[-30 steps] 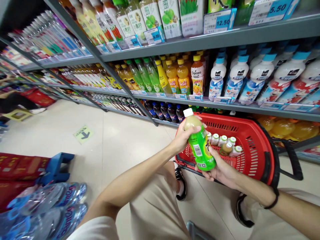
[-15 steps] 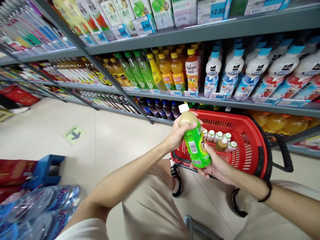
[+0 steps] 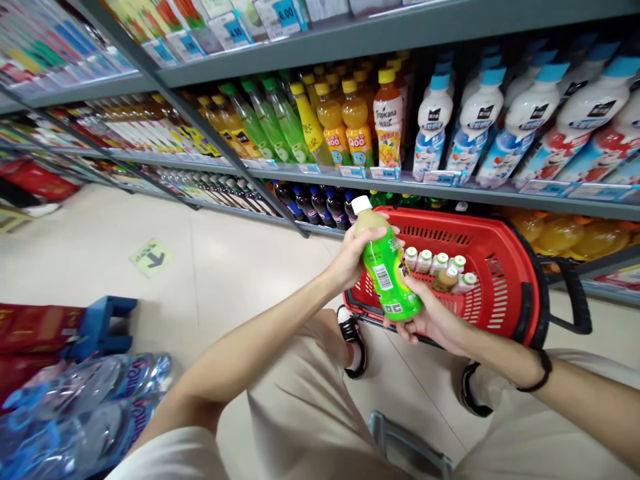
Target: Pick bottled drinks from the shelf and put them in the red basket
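Between my hands is a drink bottle with a green label and a white cap, tilted with its cap up and to the left. My left hand is closed around its upper part, thumb across the front below the neck. Around the lower end wraps my right hand, its thumb on the label's edge and fingers underneath. The bottle is above the near left part of a red shopping basket. Inside the basket stand several small white-capped bottles, one of them brownish.
Shelves of drinks run along the far side, with price tags on their edges. The basket's black handle sticks out right. Large water bottles and a blue stool stand at left. A floor arrow sticker lies beyond.
The view has shifted slightly, so the shelves appear lower at the top. The bottle, held in both hands throughout, sits slightly higher in view.
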A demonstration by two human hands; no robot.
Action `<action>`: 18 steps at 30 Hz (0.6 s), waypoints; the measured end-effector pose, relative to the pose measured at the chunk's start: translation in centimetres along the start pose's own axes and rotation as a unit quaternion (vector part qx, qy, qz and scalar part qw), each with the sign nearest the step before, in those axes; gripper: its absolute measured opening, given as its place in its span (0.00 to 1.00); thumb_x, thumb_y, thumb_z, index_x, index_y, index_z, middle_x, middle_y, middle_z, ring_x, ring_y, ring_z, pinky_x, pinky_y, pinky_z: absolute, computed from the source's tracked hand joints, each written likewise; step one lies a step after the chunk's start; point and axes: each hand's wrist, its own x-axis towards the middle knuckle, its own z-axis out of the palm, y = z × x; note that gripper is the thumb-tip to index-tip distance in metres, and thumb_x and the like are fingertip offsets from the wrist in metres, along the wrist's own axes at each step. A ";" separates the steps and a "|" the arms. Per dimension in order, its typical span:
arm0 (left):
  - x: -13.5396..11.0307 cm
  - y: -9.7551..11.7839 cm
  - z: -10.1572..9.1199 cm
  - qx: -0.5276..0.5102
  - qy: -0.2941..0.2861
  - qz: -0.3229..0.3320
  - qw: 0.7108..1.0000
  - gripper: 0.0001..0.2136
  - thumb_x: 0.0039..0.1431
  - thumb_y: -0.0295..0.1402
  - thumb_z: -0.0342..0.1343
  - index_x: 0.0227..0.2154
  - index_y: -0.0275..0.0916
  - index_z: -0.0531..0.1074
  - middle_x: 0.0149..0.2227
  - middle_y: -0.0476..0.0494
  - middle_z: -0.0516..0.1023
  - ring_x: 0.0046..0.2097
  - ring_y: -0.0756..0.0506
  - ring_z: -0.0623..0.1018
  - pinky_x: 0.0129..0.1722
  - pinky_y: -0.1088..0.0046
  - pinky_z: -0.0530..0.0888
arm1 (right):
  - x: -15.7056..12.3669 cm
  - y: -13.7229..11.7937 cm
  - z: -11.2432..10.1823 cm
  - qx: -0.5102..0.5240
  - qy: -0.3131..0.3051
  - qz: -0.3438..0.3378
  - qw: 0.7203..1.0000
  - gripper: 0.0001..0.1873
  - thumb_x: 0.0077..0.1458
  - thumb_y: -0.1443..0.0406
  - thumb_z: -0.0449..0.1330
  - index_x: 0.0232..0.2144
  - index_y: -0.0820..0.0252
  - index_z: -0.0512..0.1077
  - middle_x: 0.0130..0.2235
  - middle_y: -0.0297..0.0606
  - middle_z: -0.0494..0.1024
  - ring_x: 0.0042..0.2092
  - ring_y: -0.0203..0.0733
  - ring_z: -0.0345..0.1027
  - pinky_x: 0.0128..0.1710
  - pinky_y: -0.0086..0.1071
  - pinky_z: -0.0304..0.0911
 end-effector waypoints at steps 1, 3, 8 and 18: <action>0.1 0.1 0.0 -0.007 0.005 -0.002 1.000 0.28 0.45 0.40 0.77 0.47 0.39 0.73 0.39 0.45 0.85 0.37 0.41 0.86 0.40 0.63 0.82 | 0.0 0.0 -0.1 -0.013 0.001 -0.011 1.000 0.39 0.55 0.31 0.65 0.41 0.62 0.74 0.32 0.41 0.82 0.23 0.33 0.68 0.21 0.25 0.62; 0.4 0.3 0.0 -0.020 0.015 -0.002 1.000 0.28 0.45 0.40 0.77 0.47 0.39 0.73 0.39 0.46 0.84 0.37 0.42 0.86 0.40 0.65 0.82 | -0.1 -0.1 -0.2 -0.047 -0.005 -0.034 0.998 0.36 0.56 0.34 0.68 0.41 0.61 0.73 0.33 0.41 0.82 0.24 0.34 0.70 0.21 0.25 0.62; 0.4 0.5 -0.1 -0.038 0.016 -0.012 0.999 0.27 0.47 0.41 0.76 0.47 0.39 0.72 0.39 0.46 0.84 0.36 0.44 0.85 0.40 0.66 0.81 | -0.3 -0.4 -0.8 -0.152 -0.035 -0.073 0.985 0.31 0.56 0.40 0.71 0.37 0.63 0.75 0.36 0.42 0.81 0.25 0.32 0.69 0.22 0.26 0.63; 0.2 0.7 0.3 -0.031 0.006 -0.002 0.999 0.27 0.48 0.42 0.73 0.49 0.40 0.72 0.41 0.45 0.85 0.43 0.38 0.87 0.48 0.60 0.84 | -0.5 0.2 -1.5 -0.231 0.017 -0.104 0.967 0.27 0.60 0.41 0.69 0.34 0.60 0.75 0.34 0.40 0.82 0.25 0.35 0.68 0.23 0.30 0.60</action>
